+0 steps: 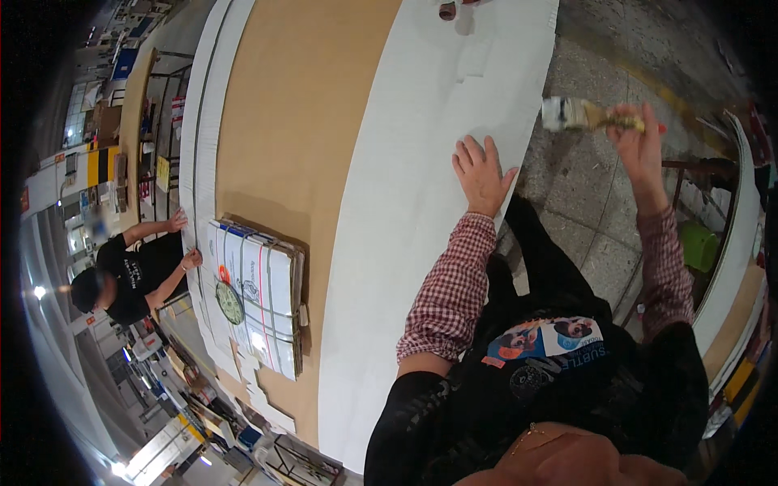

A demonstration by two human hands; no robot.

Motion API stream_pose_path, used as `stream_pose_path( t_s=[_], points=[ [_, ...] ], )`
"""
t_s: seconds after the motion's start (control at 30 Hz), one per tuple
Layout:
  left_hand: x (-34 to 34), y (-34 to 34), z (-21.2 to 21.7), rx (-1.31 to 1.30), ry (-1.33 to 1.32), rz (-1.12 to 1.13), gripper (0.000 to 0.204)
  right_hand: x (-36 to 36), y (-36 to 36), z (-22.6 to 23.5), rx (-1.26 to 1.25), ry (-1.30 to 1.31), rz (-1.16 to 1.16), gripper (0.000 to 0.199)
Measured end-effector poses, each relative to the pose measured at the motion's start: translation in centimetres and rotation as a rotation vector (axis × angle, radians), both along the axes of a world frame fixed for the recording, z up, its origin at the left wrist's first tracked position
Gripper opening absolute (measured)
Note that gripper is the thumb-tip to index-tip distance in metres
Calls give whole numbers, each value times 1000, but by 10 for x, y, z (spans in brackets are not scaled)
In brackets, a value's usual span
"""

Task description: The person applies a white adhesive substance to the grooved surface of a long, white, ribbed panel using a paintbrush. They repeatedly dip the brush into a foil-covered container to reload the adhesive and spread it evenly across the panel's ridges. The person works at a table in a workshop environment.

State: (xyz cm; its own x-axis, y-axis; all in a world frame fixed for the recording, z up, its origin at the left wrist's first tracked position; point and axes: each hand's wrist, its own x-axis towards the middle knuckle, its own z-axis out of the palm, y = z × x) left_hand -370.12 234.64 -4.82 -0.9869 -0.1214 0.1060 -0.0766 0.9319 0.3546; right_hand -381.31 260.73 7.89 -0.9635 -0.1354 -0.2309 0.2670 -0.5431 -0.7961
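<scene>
My right hand (639,150) grips the handle of a wide paintbrush (574,114), its pale bristles pointing left, beside the edge of the table. My left hand (484,174) lies flat with fingers spread on a long white sheet (389,267), close to its right edge. The white sheet rests over a brown board surface (300,105). Further left on that brown surface sits a strapped stack of printed cardboard sheets (261,296), with a round green object (229,302) on top.
Across the table a co-worker in black (134,275) has both hands at the far edge. A small dark red-brown object (447,11) shows at the top of the white sheet. Right of me are a green bin (698,245) and stacked boards (733,316) above a tiled floor (596,202).
</scene>
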Motion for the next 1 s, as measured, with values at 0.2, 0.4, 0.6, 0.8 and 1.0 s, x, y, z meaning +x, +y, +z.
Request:
stream_pose_path(
  t_s=[0.2, 0.4, 0.6, 0.8, 1.0],
  points=[
    [-7, 1, -12, -102, 0, -80, 71, 56, 5, -40, 446, 233, 4, 23],
    [-16, -5, -2, -72, -26, -157, 60, 38, -10, -65, 639, 329, 77, 21],
    [-20, -4, 5, -110, -65, -170, 50, 19, -16, -78, 694, 395, 125, 19],
    [-24, 1, 7, -69, -145, -144, 47, 16, -24, -81, 637, 260, 173, 17],
    [-27, -2, 7, -71, -164, -150, 47, 16, -24, -82, 646, 374, 166, 15]
  ],
)
